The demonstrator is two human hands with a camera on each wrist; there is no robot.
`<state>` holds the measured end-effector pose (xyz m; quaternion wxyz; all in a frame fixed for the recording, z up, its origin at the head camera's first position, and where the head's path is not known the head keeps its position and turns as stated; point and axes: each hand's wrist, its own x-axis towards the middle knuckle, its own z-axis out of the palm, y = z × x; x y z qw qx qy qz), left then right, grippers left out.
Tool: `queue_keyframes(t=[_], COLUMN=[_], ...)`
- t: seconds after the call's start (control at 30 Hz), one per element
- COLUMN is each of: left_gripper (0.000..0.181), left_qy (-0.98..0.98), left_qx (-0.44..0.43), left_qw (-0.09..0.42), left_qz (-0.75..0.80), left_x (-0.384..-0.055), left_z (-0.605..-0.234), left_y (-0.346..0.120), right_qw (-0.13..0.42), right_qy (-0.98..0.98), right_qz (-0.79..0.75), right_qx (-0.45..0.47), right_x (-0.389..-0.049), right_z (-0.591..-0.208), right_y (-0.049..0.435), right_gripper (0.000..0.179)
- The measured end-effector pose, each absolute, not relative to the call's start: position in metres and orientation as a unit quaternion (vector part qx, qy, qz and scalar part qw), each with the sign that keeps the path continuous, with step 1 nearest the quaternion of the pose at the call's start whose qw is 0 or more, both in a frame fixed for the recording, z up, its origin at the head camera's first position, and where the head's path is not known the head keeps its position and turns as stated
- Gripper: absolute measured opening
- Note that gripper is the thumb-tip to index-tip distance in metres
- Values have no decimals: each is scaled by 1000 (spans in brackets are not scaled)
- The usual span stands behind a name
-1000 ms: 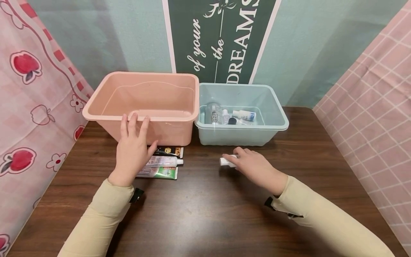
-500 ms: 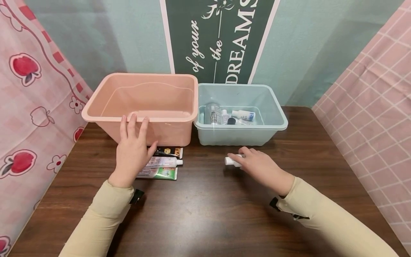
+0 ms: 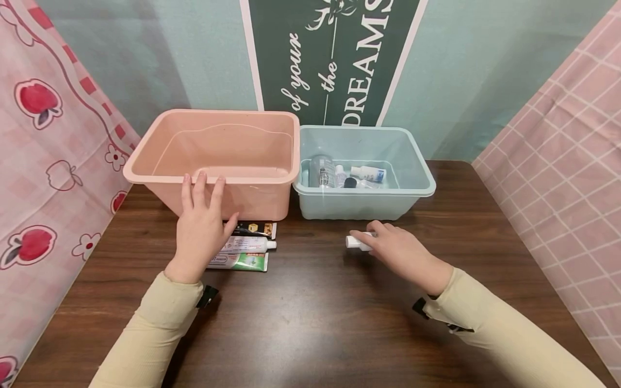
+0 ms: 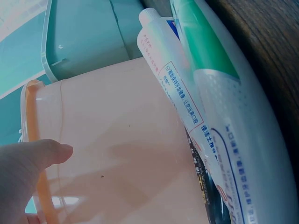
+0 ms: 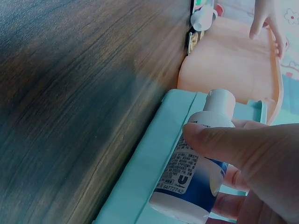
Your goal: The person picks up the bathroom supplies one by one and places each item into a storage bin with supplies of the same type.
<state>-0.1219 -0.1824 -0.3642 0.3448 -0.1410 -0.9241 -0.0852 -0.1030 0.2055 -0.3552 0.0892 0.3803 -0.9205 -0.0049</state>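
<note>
The head view looks down from high toward twelve o'clock; both wrist views peek up close; all see the pink tub (image 3: 259, 200).

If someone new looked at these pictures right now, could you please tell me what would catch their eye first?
Most likely the large pink bin, with the left hand at its rim, and the blue bin beside it, with bottles inside. Next might come the white-capped bottle in the right hand, in front of the blue bin, and the three tubes in front of the pink one.
</note>
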Motion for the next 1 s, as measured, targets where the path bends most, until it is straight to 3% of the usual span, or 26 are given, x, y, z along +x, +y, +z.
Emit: queue_keyframes(t=[1.0], left_gripper=[80], left_qy=[-920], left_qx=[-140], left_qw=[357], left_qz=[-82], left_x=[-122], left_z=[-366], left_y=[-180], right_qw=[99], right_qy=[-922], right_qz=[2], right_qx=[375], right_x=[-102], right_z=[-353], right_y=[222], right_gripper=[58])
